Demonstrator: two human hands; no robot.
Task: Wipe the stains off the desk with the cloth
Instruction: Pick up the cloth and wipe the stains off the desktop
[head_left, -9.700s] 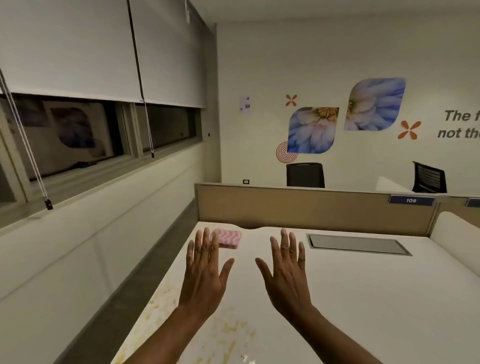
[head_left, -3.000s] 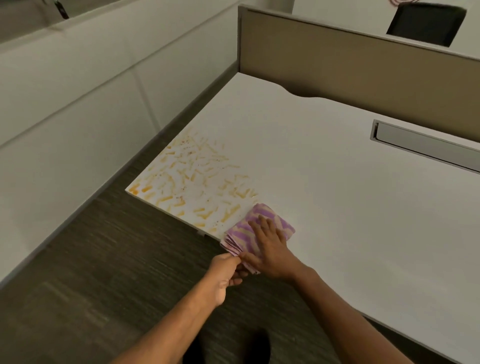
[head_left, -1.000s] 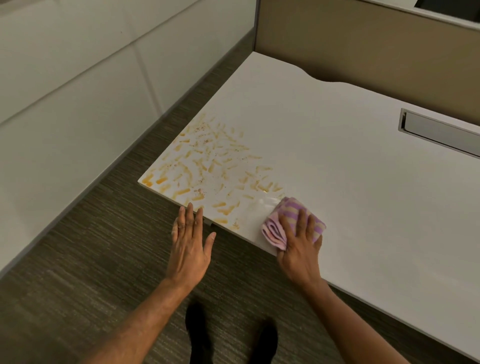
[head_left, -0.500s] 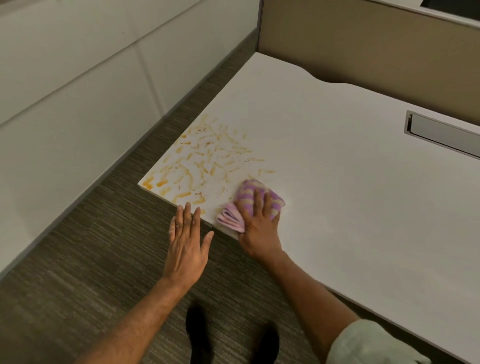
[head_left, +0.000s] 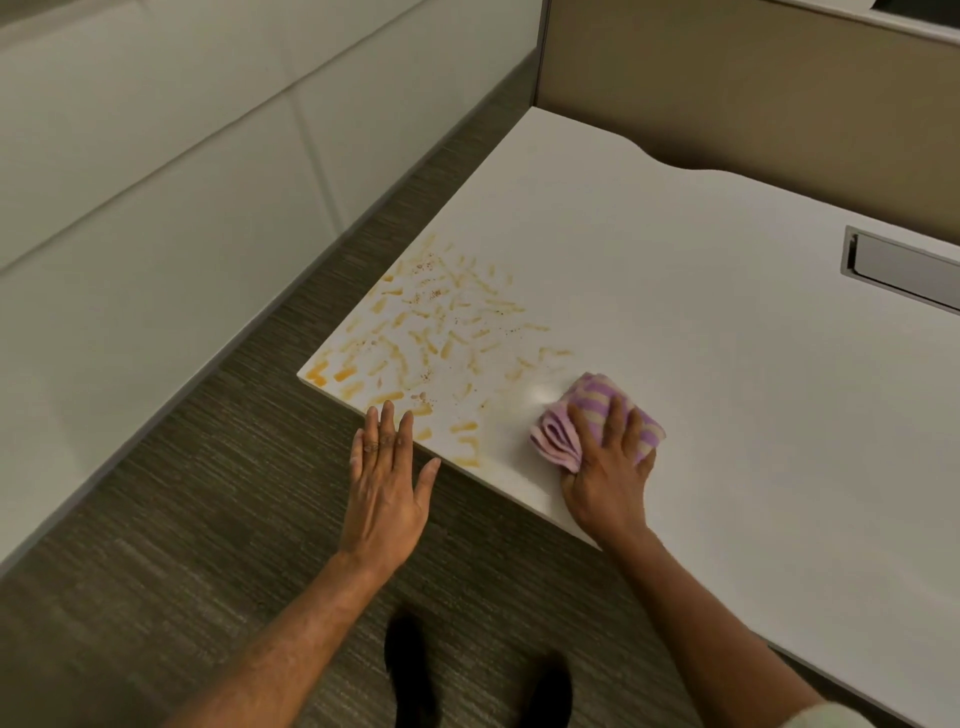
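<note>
One white desk (head_left: 727, 338) seen from above, over grey carpet (head_left: 182, 545). At its near left corner lies one patch of many short orange-yellow stains (head_left: 431, 338). Below that patch, the left hand (head_left: 387, 488) lies flat, fingers straight and close together, thumb spread, fingertips reaching the desk's front edge. Right of the stains, one folded purple-and-cream striped cloth (head_left: 587, 410) lies on the desk near the front edge. The right hand (head_left: 605, 473) presses flat on it, fingers (head_left: 615, 421) slightly apart across its top, its folded layers showing left of the fingers. Two dark shoes (head_left: 410, 670) stand below. One metal slot (head_left: 904, 270) is set into the desk far right.
</note>
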